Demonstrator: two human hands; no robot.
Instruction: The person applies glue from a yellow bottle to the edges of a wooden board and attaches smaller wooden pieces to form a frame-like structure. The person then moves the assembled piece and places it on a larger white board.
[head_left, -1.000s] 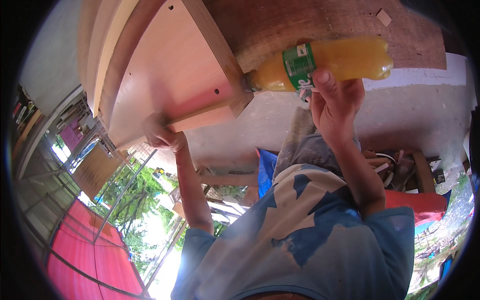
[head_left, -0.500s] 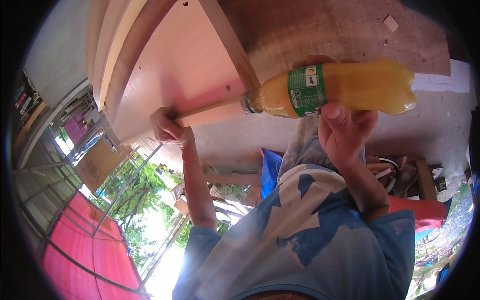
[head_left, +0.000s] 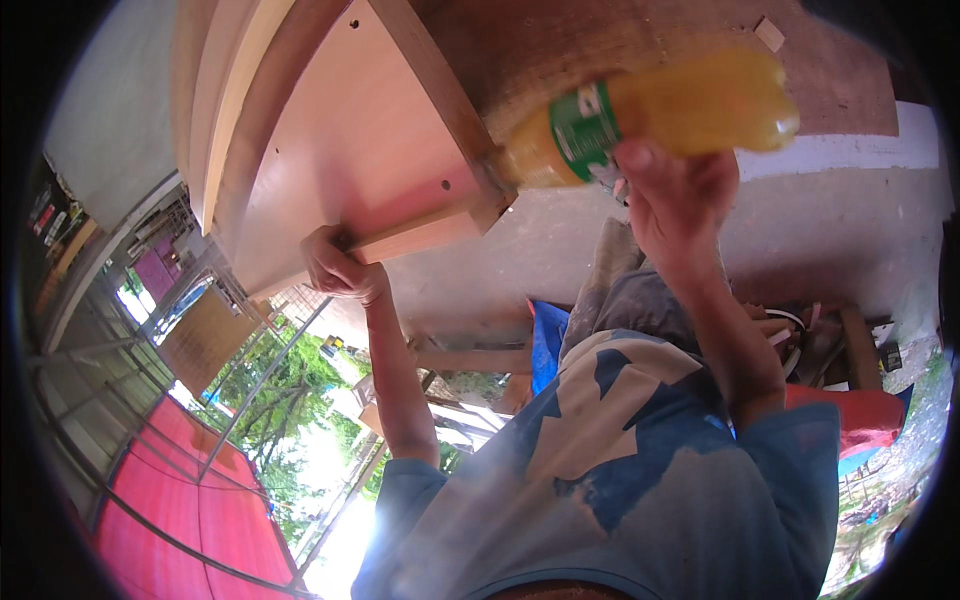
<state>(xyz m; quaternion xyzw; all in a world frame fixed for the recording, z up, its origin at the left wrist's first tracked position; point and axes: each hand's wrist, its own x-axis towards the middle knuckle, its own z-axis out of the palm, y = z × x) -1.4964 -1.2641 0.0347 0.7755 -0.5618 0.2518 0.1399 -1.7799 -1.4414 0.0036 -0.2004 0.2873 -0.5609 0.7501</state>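
A plastic bottle of yellow-orange liquid (head_left: 700,100) with a green label lies nearly sideways in my right hand (head_left: 682,195), whose fingers wrap around its middle. The bottle's neck points left, overlapping the corner of a pinkish wooden panel framed with strips (head_left: 350,130); whether it touches the wood I cannot tell. The bottle is smeared by motion. On the panel's near edge, my left hand (head_left: 340,265) is closed around the wooden edge strip (head_left: 420,230). Dark small holes show in the panel's face.
Curved wooden pieces (head_left: 240,90) rise at the far left. Behind the bottle is a brown board (head_left: 840,80) with a small wood chip (head_left: 769,34) on it. Wood scraps (head_left: 825,350) and a red cloth-like thing (head_left: 850,415) lie at right. A metal frame (head_left: 240,430) stands lower left.
My right hand has moved the bottle up and slightly left, its base tilting upward. The neck now overlaps the panel's corner. My left hand keeps its hold on the edge strip.
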